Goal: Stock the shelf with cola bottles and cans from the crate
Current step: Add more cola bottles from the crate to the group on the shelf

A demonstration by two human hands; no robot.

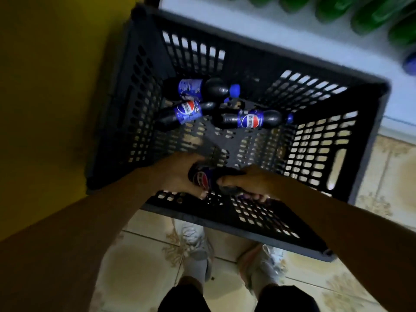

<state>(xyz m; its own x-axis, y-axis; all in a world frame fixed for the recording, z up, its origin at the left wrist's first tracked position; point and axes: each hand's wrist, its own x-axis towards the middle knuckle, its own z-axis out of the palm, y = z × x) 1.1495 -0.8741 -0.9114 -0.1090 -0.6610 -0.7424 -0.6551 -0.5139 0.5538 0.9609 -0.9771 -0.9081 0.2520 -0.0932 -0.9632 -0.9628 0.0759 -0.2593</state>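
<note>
Both hands are down at the near end of the crate (369, 131). The left hand (177, 174) is curled around a cola bottle (202, 179) with its label facing up. The right hand (245, 183) is clamped on dark plastic right beside it. Honestly can't tell if that's the same bottle or a second one, it's all blur and shadow there. Three more bottles (252, 119) lie on their sides on the crate's bottom toward the far side, well apart from the hands.

Beige patterned floor tiles (382, 176) show around the crate, a yellow wall (45, 86) runs along its left, and a white shelf (292, 30) sits just past the far rim. Green bottles (371, 14) on the shelf are cut off at the top, and there's a blurry blue something (410, 64) at the right edge. Grey shoes (195, 239) poke out beneath the crate's near wall.
</note>
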